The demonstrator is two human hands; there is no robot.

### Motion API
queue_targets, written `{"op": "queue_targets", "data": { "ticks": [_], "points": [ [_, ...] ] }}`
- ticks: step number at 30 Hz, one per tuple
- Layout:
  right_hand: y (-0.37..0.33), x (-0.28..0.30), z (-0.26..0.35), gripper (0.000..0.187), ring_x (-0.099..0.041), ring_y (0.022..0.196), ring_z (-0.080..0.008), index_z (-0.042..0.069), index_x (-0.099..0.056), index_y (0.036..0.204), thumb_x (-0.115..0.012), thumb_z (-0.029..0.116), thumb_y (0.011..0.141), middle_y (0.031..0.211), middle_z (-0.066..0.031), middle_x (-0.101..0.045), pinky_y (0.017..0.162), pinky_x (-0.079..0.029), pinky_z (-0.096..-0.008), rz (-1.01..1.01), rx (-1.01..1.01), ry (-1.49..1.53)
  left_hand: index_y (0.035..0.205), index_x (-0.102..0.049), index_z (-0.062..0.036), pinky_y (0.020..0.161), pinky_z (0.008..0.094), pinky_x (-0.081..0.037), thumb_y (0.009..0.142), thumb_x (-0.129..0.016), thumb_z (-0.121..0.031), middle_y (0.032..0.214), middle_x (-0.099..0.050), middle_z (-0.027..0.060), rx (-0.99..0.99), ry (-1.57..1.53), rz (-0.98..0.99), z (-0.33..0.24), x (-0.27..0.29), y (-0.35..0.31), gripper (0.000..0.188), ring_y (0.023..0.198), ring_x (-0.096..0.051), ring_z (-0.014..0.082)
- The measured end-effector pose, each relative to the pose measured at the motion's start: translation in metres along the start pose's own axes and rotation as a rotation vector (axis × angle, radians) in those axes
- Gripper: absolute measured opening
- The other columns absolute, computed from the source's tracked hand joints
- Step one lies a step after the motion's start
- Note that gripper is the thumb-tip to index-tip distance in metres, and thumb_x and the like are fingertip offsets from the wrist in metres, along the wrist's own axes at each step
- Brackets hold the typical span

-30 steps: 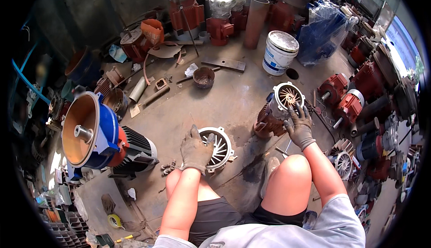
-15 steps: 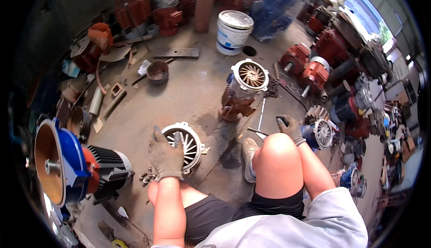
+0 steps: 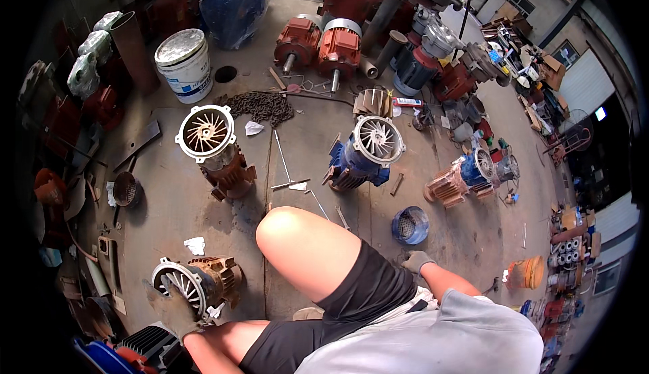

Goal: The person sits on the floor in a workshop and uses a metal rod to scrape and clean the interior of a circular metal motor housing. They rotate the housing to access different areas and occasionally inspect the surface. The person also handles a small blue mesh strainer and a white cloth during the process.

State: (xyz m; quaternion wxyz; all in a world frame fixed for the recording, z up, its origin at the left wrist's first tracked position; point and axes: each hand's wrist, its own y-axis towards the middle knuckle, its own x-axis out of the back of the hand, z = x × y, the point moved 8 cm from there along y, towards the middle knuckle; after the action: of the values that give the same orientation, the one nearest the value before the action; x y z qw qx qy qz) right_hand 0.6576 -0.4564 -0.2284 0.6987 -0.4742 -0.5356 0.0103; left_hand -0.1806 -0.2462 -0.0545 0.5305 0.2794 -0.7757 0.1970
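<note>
My left hand (image 3: 174, 311), in a grey work glove, lies over the vaned end of a tipped-over motor (image 3: 215, 276) at lower left. Its fingers are stretched out and apart across the pale ring and blades. My right hand (image 3: 416, 261), also gloved, hangs past my raised knee, just below a blue see-through bucket (image 3: 410, 226) with small metal pieces inside. Its fingers are too small and partly turned away to read. A crumpled white rag (image 3: 195, 245) lies above the tipped motor.
Upright motors stand ahead: a rusty one (image 3: 230, 168) and a blue one (image 3: 362, 154). Farther right, another motor (image 3: 460, 178) lies on its side. A chain heap (image 3: 260, 107), a white bucket (image 3: 184, 66) and thin rods (image 3: 282, 157) are on the floor. An orange bucket (image 3: 525, 273) stands at right.
The view has swung to the right, so the motors appear farther left. My right hand has moved from beside the blue motor to near the blue bucket. My left hand stays on the vaned motor.
</note>
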Motion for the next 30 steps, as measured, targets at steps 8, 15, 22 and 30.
{"op": "queue_targets", "data": {
  "ticks": [8,15,22,30],
  "points": [
    [0.103,-0.021,0.006,0.1,-0.061,0.155,-0.0469,0.0,-0.063,0.162,-0.094,0.058,0.087,0.166,-0.0302,-0.063,0.13,-0.049,-0.0514,-0.134,-0.248,-0.119,0.177,-0.041,0.0014,0.134,0.0521,-0.041,0.12,-0.059,-0.049,0.176,-0.05,0.0307,-0.046,0.083,-0.019,0.006,0.012,0.007,0.079,0.162,-0.049,0.0479],
    [0.269,-0.052,-0.072,0.048,-0.074,0.137,-0.047,0.003,-0.083,0.141,-0.067,0.034,0.108,0.149,-0.0281,-0.076,0.116,-0.058,-0.0504,-0.068,-0.054,-0.388,0.173,-0.048,0.0013,0.129,0.0514,-0.046,0.117,-0.065,-0.047,0.169,-0.056,0.0311,-0.026,-0.041,-0.056,0.017,-0.017,-0.004,0.075,0.154,-0.057,0.048],
    [0.164,-0.05,0.042,0.045,-0.079,0.126,-0.0465,0.004,-0.087,0.126,-0.069,0.039,0.104,0.136,-0.019,-0.084,0.105,-0.063,-0.0512,0.078,0.24,-0.429,0.171,-0.052,-0.0031,0.121,0.0508,-0.053,0.111,-0.074,-0.048,0.161,-0.065,0.0276,-0.028,0.082,-0.184,-0.012,0.044,-0.015,0.078,0.145,-0.065,0.045],
    [0.084,0.003,0.252,0.034,-0.08,0.117,-0.0443,0.011,-0.088,0.116,-0.069,0.036,0.105,0.126,-0.0257,-0.083,0.094,-0.064,-0.0539,0.35,1.066,-0.434,0.17,-0.053,-0.0046,0.118,0.053,-0.055,0.109,-0.076,-0.052,0.154,-0.069,0.0268,0.031,0.025,-0.208,-0.007,0.029,-0.022,0.081,0.14,-0.068,0.0453]
  ]
}}
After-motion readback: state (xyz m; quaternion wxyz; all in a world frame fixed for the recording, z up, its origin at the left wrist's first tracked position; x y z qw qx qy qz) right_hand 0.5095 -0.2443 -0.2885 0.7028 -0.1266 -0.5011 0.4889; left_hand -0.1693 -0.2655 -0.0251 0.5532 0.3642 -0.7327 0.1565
